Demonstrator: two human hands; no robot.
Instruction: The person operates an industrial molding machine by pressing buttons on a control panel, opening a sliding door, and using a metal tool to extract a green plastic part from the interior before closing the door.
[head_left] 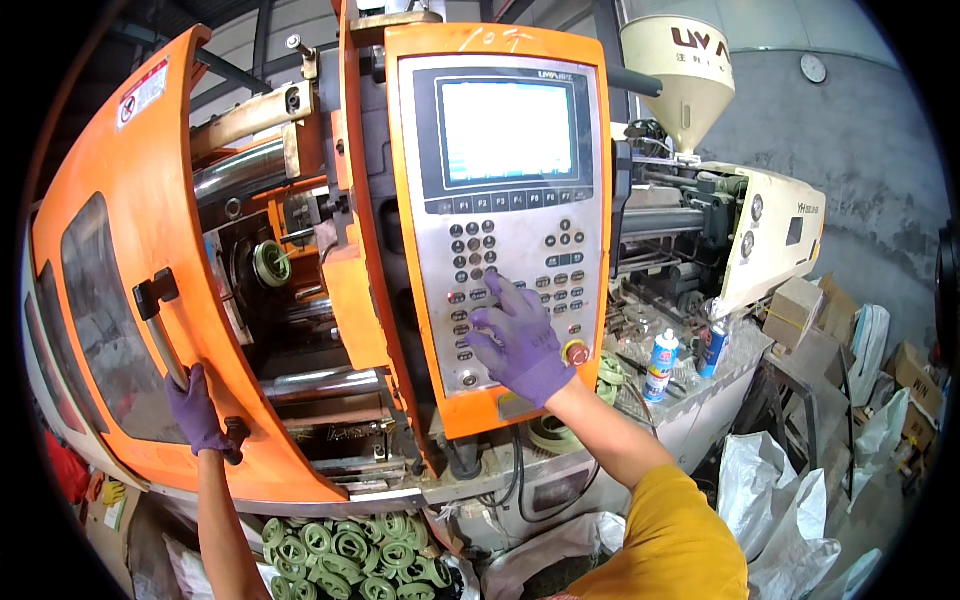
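Observation:
My left hand (197, 412), in a purple glove, is wrapped round the lower part of a metal door handle (160, 335) with black ends. The handle is fixed to an orange sliding door (105, 290) with a dark window. My right hand (520, 340), also gloved in purple, is over the keypad of an orange-framed control panel (430, 300). Its fingers are spread, and one fingertip is at the keys below the number pad. Above the keys the screen (508, 130) is lit. A round green part (271, 263) sits inside the machine, in the opening beside the door.
Below the machine lies a heap of green ring-shaped parts (345, 555). A red stop button (577, 353) is beside my right wrist. Two spray cans, one white and blue (660, 365), stand on the machine's bed. A cream hopper (685, 80) rises behind; white sacks (760, 490) and cartons lie right.

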